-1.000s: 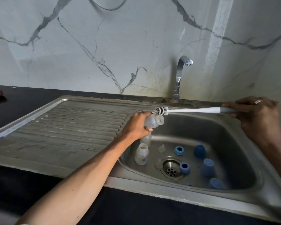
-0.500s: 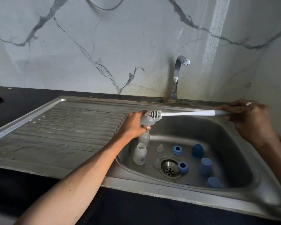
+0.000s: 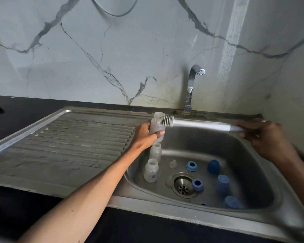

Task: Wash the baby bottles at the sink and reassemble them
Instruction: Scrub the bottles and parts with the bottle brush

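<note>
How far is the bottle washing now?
Done: the bottles are taken apart. In hand: the left hand holds one bottle while the right hand pushes the brush into its mouth. Left: two bottles, blue rings and caps wait in the sink; nothing is reassembled.

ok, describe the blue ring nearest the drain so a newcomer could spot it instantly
Start at the steel sink basin under the faucet and find the round drain in its floor. The blue screw ring stands right at the drain's right edge. A second blue ring lies farther back, and the blue caps to the right are taller and closed, while this one shows an open centre hole.
</note>
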The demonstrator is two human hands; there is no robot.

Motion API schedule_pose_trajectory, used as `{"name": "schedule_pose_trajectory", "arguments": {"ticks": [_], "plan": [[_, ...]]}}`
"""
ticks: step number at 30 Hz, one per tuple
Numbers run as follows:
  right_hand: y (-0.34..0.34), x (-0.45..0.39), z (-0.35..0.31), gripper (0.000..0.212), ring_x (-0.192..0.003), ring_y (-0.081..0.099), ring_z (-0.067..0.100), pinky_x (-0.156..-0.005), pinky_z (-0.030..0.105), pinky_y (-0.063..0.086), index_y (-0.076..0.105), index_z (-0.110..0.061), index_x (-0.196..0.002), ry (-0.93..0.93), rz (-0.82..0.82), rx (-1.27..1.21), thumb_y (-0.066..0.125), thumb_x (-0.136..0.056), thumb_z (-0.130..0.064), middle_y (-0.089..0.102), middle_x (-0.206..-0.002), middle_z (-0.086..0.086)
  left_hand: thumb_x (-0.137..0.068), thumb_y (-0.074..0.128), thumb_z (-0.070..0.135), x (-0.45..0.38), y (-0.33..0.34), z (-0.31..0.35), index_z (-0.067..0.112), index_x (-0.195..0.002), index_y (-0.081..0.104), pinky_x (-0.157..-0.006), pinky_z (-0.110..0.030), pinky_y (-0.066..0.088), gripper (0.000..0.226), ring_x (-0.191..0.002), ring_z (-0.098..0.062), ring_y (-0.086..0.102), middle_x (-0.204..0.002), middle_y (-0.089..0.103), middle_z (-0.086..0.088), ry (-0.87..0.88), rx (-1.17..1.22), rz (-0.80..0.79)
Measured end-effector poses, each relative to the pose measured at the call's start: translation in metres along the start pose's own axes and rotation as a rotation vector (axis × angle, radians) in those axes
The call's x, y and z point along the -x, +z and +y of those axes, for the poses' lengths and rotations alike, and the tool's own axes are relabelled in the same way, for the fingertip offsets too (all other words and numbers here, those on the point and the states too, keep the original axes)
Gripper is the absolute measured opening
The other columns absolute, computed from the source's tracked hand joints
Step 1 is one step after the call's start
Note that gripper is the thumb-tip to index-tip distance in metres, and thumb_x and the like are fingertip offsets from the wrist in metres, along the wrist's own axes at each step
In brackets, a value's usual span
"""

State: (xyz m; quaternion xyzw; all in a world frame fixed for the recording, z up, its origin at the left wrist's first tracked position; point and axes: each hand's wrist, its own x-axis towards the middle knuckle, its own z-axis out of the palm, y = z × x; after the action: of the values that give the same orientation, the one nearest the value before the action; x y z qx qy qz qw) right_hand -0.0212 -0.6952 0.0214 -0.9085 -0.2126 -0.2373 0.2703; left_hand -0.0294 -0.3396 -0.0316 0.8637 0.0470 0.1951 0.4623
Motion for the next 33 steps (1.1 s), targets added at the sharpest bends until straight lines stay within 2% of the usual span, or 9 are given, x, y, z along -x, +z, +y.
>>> {"name": "schedule_pose_trajectory", "arguments": {"ticks": [2,6,12,15,17,21,27,30,33], "plan": [[-0.001,0.001,0.001,0.041,-0.105,0.064,0.031,-0.095,0.029,0.038,0.071,-0.012,-0.115,0.016,-0.015,0.054,0.077,-0.077,0.001,0.069,-0.112,0.013,-0.08,0.078,0.025,-0.001,-0.002,0.001,0.017,-0.112,0.071,-0.091,-0.038,0.057,0.034,-0.098,-0.016,0.07,-0.104,0.075,0.001,-0.045,0.079,0.001],[-0.01,0.003,0.005,0.038,-0.106,0.064,0.029,-0.096,0.028,0.039,0.07,-0.018,-0.118,0.112,0.038,0.087,0.073,-0.082,-0.008,0.07,-0.114,0.013,-0.075,0.075,0.038,0.002,-0.005,-0.001,0.019,-0.109,0.071,-0.091,-0.045,0.057,0.039,-0.097,-0.016,0.071,-0.102,0.076,0.002,-0.078,0.164,-0.026],[0.002,0.006,-0.01,0.038,-0.117,0.06,0.025,-0.107,0.035,0.04,0.069,-0.017,-0.121,0.166,-0.026,-0.029,0.071,-0.085,-0.006,0.068,-0.121,0.008,-0.076,0.073,0.041,0.007,0.006,0.009,0.024,-0.105,0.068,-0.09,-0.048,0.058,0.033,-0.097,-0.019,0.071,-0.102,0.075,-0.001,-0.061,0.255,-0.063],[0.005,0.006,-0.01,0.04,-0.114,0.06,0.025,-0.102,0.03,0.039,0.066,-0.018,-0.125,0.224,-0.064,-0.019,0.071,-0.086,-0.011,0.067,-0.122,0.009,-0.079,0.076,0.042,0.011,0.009,0.01,0.022,-0.111,0.068,-0.091,-0.046,0.057,0.039,-0.098,-0.016,0.07,-0.105,0.074,0.001,-0.048,0.208,-0.088],[0.009,0.005,-0.017,0.041,-0.116,0.06,0.026,-0.099,0.025,0.034,0.065,-0.016,-0.125,0.225,-0.078,0.003,0.072,-0.085,-0.012,0.066,-0.123,0.011,-0.072,0.074,0.048,0.011,0.009,0.01,0.023,-0.106,0.069,-0.089,-0.048,0.058,0.042,-0.096,-0.017,0.071,-0.101,0.075,0.002,-0.074,0.239,-0.073],[0.006,0.007,-0.026,0.042,-0.12,0.058,0.026,-0.098,0.023,0.032,0.065,-0.015,-0.125,0.229,-0.091,0.001,0.073,-0.084,-0.009,0.065,-0.125,0.011,-0.072,0.073,0.042,0.005,0.001,0.009,0.025,-0.095,0.07,-0.093,-0.051,0.057,0.029,-0.1,-0.019,0.072,-0.102,0.076,-0.001,-0.159,0.438,-0.023],[0.012,0.011,-0.039,0.041,-0.114,0.059,0.032,-0.095,0.036,0.046,0.061,-0.014,-0.129,0.307,-0.158,0.016,0.067,-0.089,-0.016,0.063,-0.125,0.016,-0.09,0.072,0.028,0.005,0.002,0.006,0.022,-0.101,0.067,-0.095,-0.048,0.056,0.014,-0.105,-0.024,0.071,-0.11,0.074,-0.01,-0.183,0.546,-0.114],[0.011,0.011,-0.038,0.041,-0.111,0.06,0.029,-0.092,0.031,0.043,0.063,-0.017,-0.128,0.257,-0.181,0.042,0.07,-0.088,-0.016,0.065,-0.124,0.012,-0.095,0.068,0.021,0.002,0.003,0.012,0.017,-0.106,0.065,-0.096,-0.047,0.056,0.013,-0.106,-0.027,0.07,-0.114,0.072,-0.014,-0.206,0.61,-0.124],[0.01,0.01,-0.038,0.039,-0.1,0.059,0.02,-0.091,0.031,0.044,0.065,-0.024,-0.124,0.2,-0.335,0.103,0.073,-0.086,-0.02,0.067,-0.119,0.006,-0.097,0.064,0.022,0.001,-0.003,0.012,0.012,-0.107,0.062,-0.094,-0.048,0.056,0.014,-0.105,-0.035,0.07,-0.117,0.068,-0.021,-0.253,0.771,-0.092]]}}
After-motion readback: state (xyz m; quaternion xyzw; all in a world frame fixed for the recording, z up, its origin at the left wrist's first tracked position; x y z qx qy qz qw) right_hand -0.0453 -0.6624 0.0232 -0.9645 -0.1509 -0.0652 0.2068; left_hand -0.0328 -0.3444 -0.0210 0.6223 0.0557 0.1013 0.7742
